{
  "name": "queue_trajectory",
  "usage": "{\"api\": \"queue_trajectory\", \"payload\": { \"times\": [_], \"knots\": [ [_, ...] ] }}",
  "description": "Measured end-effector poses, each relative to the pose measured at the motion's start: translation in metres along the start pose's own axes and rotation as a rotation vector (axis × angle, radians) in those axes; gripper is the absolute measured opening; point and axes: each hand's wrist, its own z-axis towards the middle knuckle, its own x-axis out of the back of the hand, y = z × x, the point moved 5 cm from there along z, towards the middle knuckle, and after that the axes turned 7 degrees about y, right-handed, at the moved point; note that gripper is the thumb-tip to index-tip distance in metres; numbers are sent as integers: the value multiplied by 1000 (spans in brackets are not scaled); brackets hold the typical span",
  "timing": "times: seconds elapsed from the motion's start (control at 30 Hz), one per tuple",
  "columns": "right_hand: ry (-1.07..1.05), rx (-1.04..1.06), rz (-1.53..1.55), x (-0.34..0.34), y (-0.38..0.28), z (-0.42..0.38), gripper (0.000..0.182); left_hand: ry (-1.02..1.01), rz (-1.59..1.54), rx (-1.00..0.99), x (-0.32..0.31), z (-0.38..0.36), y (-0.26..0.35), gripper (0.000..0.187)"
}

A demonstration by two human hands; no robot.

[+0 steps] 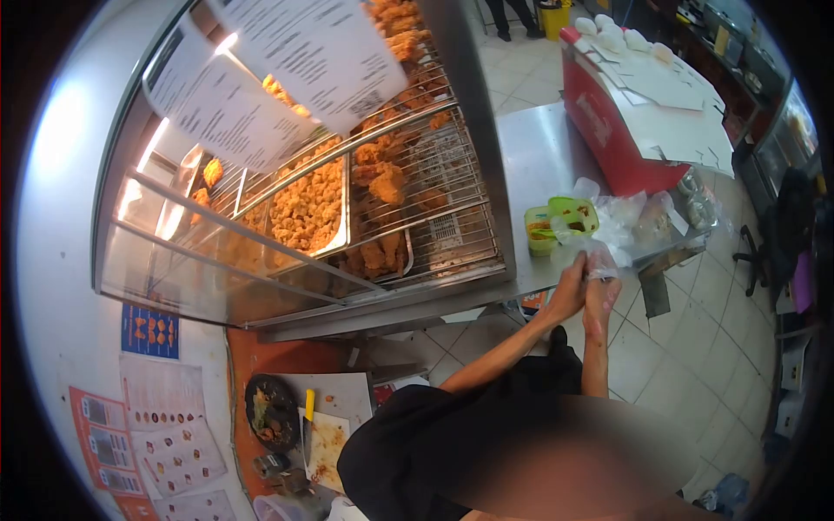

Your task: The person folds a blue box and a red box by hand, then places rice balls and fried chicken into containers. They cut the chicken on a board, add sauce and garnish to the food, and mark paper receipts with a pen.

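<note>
My left hand is closed at the edge of a thin clear plastic bag, over the counter's front edge. Right beside it, my right hand also grips the bag, and the plastic partly covers its fingers. The exact finger positions are small and partly hidden. Just beyond my hands stand two green plastic tubs with brown and reddish food or sauce in them. More crumpled clear bags lie to their right on the metal counter.
At left stands a heated glass cabinet with trays of fried chicken. A red box bears white sheets at back right. Lower left, a yellow-handled knife lies on a cutting board near a black bowl.
</note>
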Motion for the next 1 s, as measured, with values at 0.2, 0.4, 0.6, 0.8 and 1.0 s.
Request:
{"api": "queue_trajectory", "payload": {
  "times": [0.2, 0.4, 0.6, 0.8, 1.0],
  "knots": [
    [199, 609, -248, 12, -51, 18, 23, 34, 162, -156, -42, 24, 0, 16],
    [-3, -322, 118, 48, -7, 69, 37, -57, 153, -148, -78, 27, 30, 22],
    [67, 59, 238, 65, -52, 73, 23, -97, 235, -106, -85, 38, 19, 22],
    [193, 216, 18, 77, -70, 79, 21, -223, 211, -248, -125, 30, 21, 27],
    [33, 117, 64, 65, -71, 86, 27, -162, 204, 93, -132, 56, 7, 28]
  ]
}}
